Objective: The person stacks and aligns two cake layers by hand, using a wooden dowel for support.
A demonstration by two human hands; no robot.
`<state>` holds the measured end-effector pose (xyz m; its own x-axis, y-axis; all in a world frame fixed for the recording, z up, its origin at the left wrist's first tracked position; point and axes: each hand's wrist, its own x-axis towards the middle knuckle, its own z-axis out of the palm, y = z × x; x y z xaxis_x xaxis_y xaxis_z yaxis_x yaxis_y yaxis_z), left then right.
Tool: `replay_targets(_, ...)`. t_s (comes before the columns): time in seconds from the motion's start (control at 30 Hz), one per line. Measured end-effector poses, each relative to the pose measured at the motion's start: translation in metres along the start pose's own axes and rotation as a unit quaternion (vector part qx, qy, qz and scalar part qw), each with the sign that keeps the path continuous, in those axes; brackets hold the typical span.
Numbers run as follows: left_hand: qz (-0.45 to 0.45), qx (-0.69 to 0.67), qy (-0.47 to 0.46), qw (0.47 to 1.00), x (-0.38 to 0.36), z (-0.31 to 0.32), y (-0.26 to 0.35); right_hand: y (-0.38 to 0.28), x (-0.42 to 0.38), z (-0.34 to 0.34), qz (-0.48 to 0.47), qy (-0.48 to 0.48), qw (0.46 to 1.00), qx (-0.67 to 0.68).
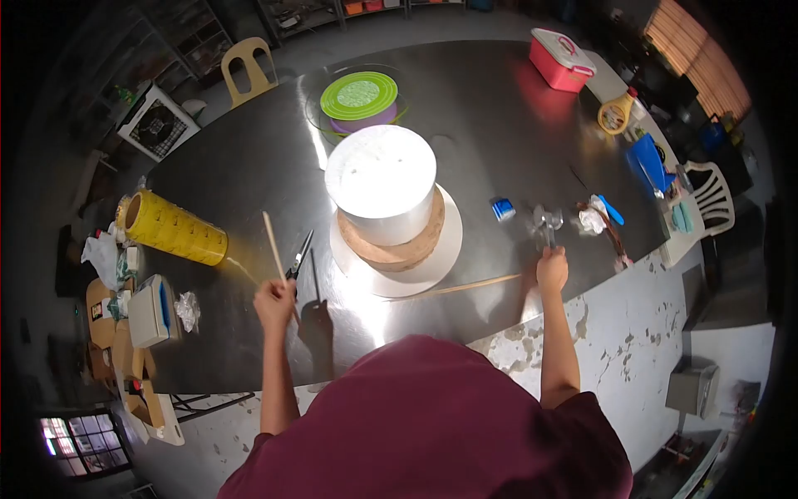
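My left hand (274,303) is closed around a thin wooden stick (271,237), which points up and away from me. Just right of it lies a pair of scissors (298,259) with dark handles. My right hand (552,270) is closed at the table's near right, gripping a clear plastic object (548,224) whose exact kind I cannot make out. Between my hands, a white cylinder (381,179) sits on a wider brown round layer (394,249), over a white round board (450,245). A second thin stick (470,287) lies flat in front of the board.
A green turntable-like disc (359,94) stands behind the cylinder. Left is a yellow roll (174,229); right are a small blue packet (503,209), crumpled white material (592,218) and a blue-handled tool (612,209). A pink box (560,62) stands far right on the dark table (482,116).
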<state>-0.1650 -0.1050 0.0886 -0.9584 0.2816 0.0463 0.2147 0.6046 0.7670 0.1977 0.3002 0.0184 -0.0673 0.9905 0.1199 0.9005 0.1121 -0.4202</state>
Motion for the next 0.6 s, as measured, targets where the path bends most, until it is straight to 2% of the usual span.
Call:
replay_targets(0.03, -0.036, 0.032, -0.003, 0.999, -0.008, 0.006, -0.018, 0.006, -0.001, 0.010, 0.002, 0.019, 1.000, 0.013)
replay_targets(0.13, -0.053, 0.191, -0.020, 0.980, -0.032, 0.018, -0.011, 0.001, 0.000, 0.016, 0.021, 0.029, 0.999, 0.016)
replay_targets(0.17, -0.062, 0.192, -0.031, 0.979, -0.035, 0.023, -0.015, -0.001, 0.000, 0.016, 0.030, 0.026, 0.999, 0.011)
replay_targets(0.27, -0.087, 0.203, -0.050, 0.974, -0.042, 0.038, -0.017, -0.001, -0.001, 0.027, -0.038, 0.107, 0.993, -0.037)
replay_targets(0.37, -0.089, 0.211, -0.052, 0.972, -0.046, 0.042, -0.016, -0.032, -0.025, 0.008, -0.204, 0.113, 0.972, 0.016)
replay_targets(0.43, 0.004, 0.230, 0.015, 0.973, -0.048, 0.048, -0.028, -0.054, -0.053, 0.001, -0.370, -0.009, 0.922, 0.115)
replay_targets(0.5, 0.089, 0.231, 0.053, 0.967, -0.048, 0.053, -0.032, -0.065, -0.080, -0.006, -0.463, -0.112, 0.871, 0.117)
replay_targets(0.57, 0.164, 0.213, 0.070, 0.961, -0.045, 0.061, -0.026, -0.059, -0.097, 0.008, -0.458, -0.144, 0.868, 0.122)
replay_targets(0.6, 0.182, 0.170, 0.038, 0.968, -0.043, 0.066, -0.023, -0.055, -0.102, 0.011, -0.456, -0.160, 0.867, 0.125)
